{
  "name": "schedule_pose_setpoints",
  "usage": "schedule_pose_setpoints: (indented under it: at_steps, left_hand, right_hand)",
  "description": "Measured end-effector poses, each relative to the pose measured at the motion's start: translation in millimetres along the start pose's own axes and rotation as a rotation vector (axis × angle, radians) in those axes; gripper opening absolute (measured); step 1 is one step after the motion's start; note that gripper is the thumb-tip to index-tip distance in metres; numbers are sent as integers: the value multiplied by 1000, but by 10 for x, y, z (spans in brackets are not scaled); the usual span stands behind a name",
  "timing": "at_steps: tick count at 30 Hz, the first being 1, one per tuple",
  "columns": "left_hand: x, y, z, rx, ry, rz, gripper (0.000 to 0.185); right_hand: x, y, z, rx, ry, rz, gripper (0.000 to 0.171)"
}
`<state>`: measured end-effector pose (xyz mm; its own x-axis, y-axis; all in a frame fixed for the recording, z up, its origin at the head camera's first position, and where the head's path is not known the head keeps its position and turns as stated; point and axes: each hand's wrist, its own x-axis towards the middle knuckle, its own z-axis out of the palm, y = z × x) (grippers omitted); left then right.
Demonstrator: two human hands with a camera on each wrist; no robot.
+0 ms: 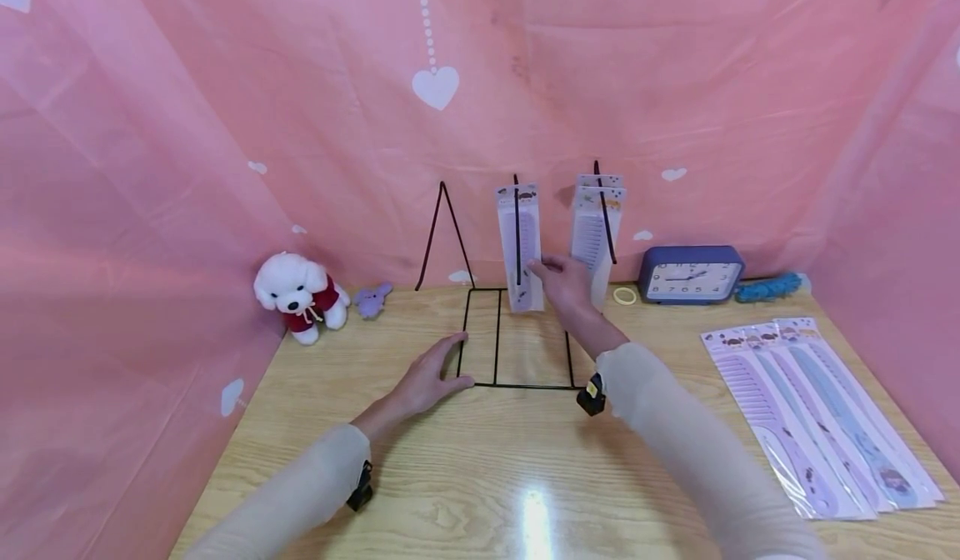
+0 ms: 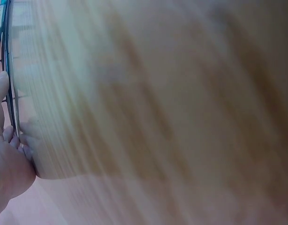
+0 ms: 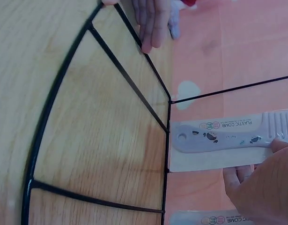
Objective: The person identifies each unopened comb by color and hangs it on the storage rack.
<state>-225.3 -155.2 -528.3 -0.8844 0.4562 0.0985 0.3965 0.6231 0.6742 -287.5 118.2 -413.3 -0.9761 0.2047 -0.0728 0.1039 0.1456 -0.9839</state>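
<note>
A black wire display rack point(image 1: 496, 339) stands on the wooden table with hooks reaching forward. From its middle hook hangs a packaged purple plastic comb point(image 1: 525, 247). My right hand point(image 1: 567, 289) pinches this package at its right edge; in the right wrist view the thumb lies in front of the comb point(image 3: 218, 138) and fingers show behind. Two more packaged combs point(image 1: 592, 239) hang on the right hook, partly hidden by that hand. My left hand point(image 1: 429, 379) rests at the left of the rack's base, its thumb and fingers spread along the wire.
Several packaged combs point(image 1: 817, 418) lie overlapping on the table at right. Along the back stand a blue clock point(image 1: 692, 275), a blue fuzzy item point(image 1: 768, 287), a pale ring point(image 1: 624, 295), a purple toy point(image 1: 371, 301) and a white plush dog point(image 1: 300, 293). Pink cloth point(image 1: 337, 127) surrounds the table.
</note>
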Motion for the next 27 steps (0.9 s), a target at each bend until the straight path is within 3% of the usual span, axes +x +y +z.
schedule_pose_setpoints:
  at_steps: [9,14,17,22,27]
  left_hand:
    - [-7,4,-2,-14,-3,-1,83]
    - [-17,17,-10,-22,-7,-7,84]
    - [-15,26,-11,-22,-9,-12,84]
    - [-1,34,-7,-15,-12,-14,84]
    - [-14,32,-2,-22,-8,-13,83]
  right_hand:
    - [-21,42,16,97,-13,-53,48]
    - [-191,56,-88,26,-82,-81,64]
    - [-346,35,-179,-28,-139,-98,71]
    - [-607,-20,-411,35,-229,-106,73]
    - [-779,-44,-781,66,-257,-155,71]
